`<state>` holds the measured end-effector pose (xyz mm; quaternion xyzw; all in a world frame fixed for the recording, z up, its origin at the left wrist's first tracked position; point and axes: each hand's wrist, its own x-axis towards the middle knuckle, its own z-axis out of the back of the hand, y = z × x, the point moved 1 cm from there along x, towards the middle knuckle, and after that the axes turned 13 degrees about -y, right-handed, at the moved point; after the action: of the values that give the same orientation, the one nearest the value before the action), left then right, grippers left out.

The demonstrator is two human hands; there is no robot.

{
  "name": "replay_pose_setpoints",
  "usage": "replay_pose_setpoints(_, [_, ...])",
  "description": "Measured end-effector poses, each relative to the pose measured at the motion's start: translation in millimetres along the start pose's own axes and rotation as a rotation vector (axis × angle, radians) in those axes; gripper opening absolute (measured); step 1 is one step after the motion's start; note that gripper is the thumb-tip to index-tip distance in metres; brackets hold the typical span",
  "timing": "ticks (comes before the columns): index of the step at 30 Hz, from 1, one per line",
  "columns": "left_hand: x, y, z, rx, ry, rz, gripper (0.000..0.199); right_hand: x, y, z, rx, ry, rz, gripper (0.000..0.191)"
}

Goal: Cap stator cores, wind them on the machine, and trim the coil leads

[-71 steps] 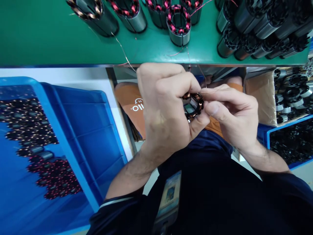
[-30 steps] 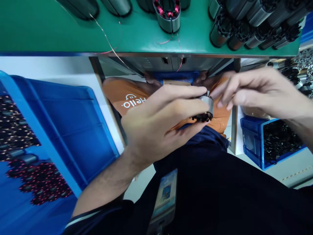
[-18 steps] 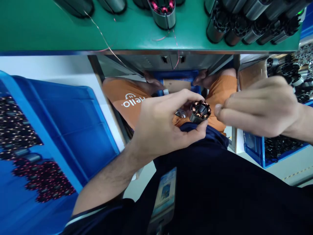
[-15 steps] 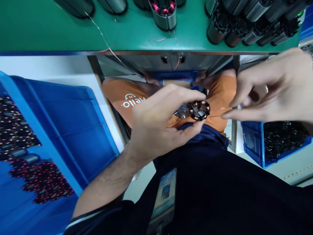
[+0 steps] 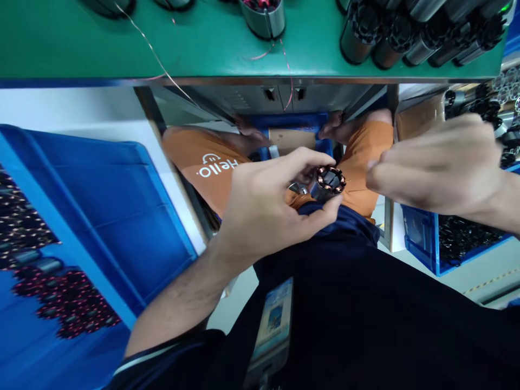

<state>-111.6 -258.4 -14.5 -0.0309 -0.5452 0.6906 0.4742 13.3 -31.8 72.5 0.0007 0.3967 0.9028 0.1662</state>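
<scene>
My left hand (image 5: 264, 211) grips a small cylindrical motor stator (image 5: 320, 190) between thumb and fingers, over my lap. Its slotted end, with copper windings around a dark core, faces up and toward the right. To the right of it, apart from the stator, is my right hand (image 5: 439, 170), blurred by motion. Its fingers are curled together in a pinch, and whatever they hold is too small or hidden to make out. A short, thin strand seems to stick out from the stator's right side.
A green bench top (image 5: 203, 49) carries a stator with pink wire (image 5: 266, 20) and, at right, several dark stators (image 5: 361, 35). Loose wires hang over its front edge. Left stands a blue bin (image 5: 125, 216) beside many wound stators (image 5: 69, 300); right, a blue crate (image 5: 420, 233) of black parts.
My right hand has closed from spread thumb and fingers into a pinch. The stator in my left hand has tilted, showing more of its side. The view has shifted slightly.
</scene>
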Motion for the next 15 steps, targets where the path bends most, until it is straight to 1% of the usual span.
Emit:
replay_pose_setpoints(1, [1,0,0.8,-0.039,0.01,0.056,0.033,2,0,6,0.046,-0.015,-0.004,0.038])
replay_pose_setpoints(2, [1,0,1.6,-0.074,-0.003,0.063,0.032,4,-4,11,0.13,-0.02,-0.036,0.036])
replay_pose_setpoints(3, [1,0,2.2,-0.092,-0.034,0.029,0.03,7,-9,15,0.247,-0.007,-0.099,0.037])
replay_pose_setpoints(4, [1,0,2.5,-0.092,-0.081,-0.028,0.027,10,-16,15,0.375,0.032,-0.192,0.039])
replay_pose_setpoints(5, [-1,0,2.3,-0.078,-0.121,-0.096,0.024,12,-24,12,0.493,0.104,-0.3,0.043])
replay_pose_setpoints(6, [-2,0,1.8,-0.051,-0.158,-0.168,0.02,14,-31,7,0.575,0.206,-0.405,0.047])
replay_pose_setpoints(7, [-4,-1,1.2,-0.017,-0.193,-0.236,0.016,14,-37,1,0.625,0.327,-0.481,0.048])
replay_pose_setpoints(8, [-6,-1,0.7,0.013,-0.219,-0.296,0.013,13,-40,-7,0.647,0.448,-0.523,0.047])
replay_pose_setpoints(9, [-8,-1,0.2,0.039,-0.227,-0.331,0.016,12,-41,-15,0.648,0.545,-0.539,0.045])
replay_pose_setpoints(10, [-8,-1,-0.1,0.055,-0.215,-0.365,0.023,10,-39,-21,0.641,0.598,-0.532,0.042])
replay_pose_setpoints(11, [-8,-1,-0.2,0.059,-0.192,-0.401,0.029,9,-35,-25,0.622,0.599,-0.505,0.04])
replay_pose_setpoints(12, [-7,-1,-0.2,0.063,-0.164,-0.406,0.033,7,-29,-27,0.576,0.545,-0.459,0.038])
replay_pose_setpoints(13, [-6,-1,-0.2,0.068,-0.13,-0.377,0.034,5,-22,-27,0.508,0.456,-0.404,0.038])
replay_pose_setpoints(15, [-1,-1,-0.1,0.06,-0.075,-0.257,0.033,3,-8,-19,0.348,0.271,-0.295,0.039])
